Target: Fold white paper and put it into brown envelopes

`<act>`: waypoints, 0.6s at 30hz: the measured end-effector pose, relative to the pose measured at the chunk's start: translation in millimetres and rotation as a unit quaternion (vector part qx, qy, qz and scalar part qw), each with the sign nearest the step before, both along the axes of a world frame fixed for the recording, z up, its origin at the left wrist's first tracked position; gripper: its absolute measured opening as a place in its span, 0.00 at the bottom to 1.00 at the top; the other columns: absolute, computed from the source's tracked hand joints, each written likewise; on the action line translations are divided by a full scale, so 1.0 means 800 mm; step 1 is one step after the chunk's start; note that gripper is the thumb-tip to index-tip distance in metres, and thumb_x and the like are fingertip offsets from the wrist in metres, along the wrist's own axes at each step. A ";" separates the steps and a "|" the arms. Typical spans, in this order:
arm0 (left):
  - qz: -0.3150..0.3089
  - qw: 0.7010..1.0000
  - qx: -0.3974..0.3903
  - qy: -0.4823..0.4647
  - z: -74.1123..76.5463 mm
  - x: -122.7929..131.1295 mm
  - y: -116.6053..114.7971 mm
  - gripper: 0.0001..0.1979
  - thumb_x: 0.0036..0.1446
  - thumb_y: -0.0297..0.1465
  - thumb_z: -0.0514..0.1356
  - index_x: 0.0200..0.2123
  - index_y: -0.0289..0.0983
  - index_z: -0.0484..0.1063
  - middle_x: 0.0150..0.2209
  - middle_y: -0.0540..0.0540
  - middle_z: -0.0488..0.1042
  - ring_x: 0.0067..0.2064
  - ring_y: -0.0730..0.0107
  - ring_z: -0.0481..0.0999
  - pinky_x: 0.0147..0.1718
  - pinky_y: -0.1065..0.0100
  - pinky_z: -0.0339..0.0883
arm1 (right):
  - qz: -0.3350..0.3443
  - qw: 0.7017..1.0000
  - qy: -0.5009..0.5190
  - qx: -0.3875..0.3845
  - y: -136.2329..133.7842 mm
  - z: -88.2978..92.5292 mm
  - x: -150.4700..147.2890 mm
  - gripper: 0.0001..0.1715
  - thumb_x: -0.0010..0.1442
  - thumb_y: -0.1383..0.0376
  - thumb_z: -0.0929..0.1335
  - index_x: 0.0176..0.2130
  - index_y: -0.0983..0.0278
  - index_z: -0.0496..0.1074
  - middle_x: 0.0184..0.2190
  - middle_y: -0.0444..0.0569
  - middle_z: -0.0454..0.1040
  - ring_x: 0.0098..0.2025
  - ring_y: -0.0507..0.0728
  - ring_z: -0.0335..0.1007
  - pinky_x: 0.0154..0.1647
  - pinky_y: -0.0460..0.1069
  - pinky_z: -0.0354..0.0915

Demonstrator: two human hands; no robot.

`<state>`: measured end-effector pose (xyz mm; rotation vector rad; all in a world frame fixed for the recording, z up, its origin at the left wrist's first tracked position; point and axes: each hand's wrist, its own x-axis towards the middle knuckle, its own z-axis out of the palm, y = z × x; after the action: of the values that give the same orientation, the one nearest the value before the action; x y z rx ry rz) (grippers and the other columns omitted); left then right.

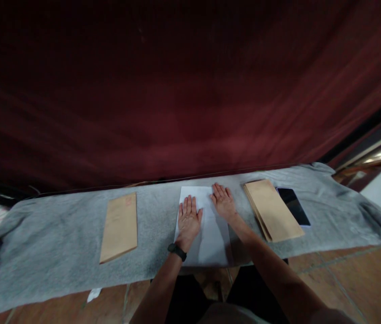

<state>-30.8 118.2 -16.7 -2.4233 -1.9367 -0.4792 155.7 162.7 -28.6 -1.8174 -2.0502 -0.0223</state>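
Observation:
A white sheet of paper (210,238) lies in front of me on the grey cloth, its near end at the table's front edge. My left hand (189,219) rests flat on its left part, fingers stretched out and pointing away from me. Across from it, my right hand (223,201) lies on the upper right edge of the paper with its fingers extended. Neither hand grips anything. Faint crease lines seem to cross the sheet. A dark wristband (177,252) sits on my left wrist.
Grey cloth (65,225) covers the long narrow table. One brown envelope (120,227) lies to the left; a stack of brown envelopes (274,209) lies to the right, beside a dark phone (293,206). A dark red curtain (190,99) hangs behind. A white scrap (94,294) is on the tiled floor.

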 end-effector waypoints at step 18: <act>-0.023 0.999 0.024 -0.002 0.009 -0.040 -0.116 0.27 0.70 0.38 0.51 0.69 0.38 0.61 0.70 0.38 0.58 0.72 0.47 0.55 0.68 0.43 0.51 | 0.082 0.996 -0.014 0.021 -0.198 0.016 -0.024 0.29 0.72 0.57 0.61 0.69 0.60 0.61 0.70 0.54 0.60 0.70 0.64 0.56 0.71 0.64 0.49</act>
<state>-62.8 25.5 -9.9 -2.4433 -1.8533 -0.5268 136.5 4.2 -15.6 -1.6273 -2.1960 -0.0437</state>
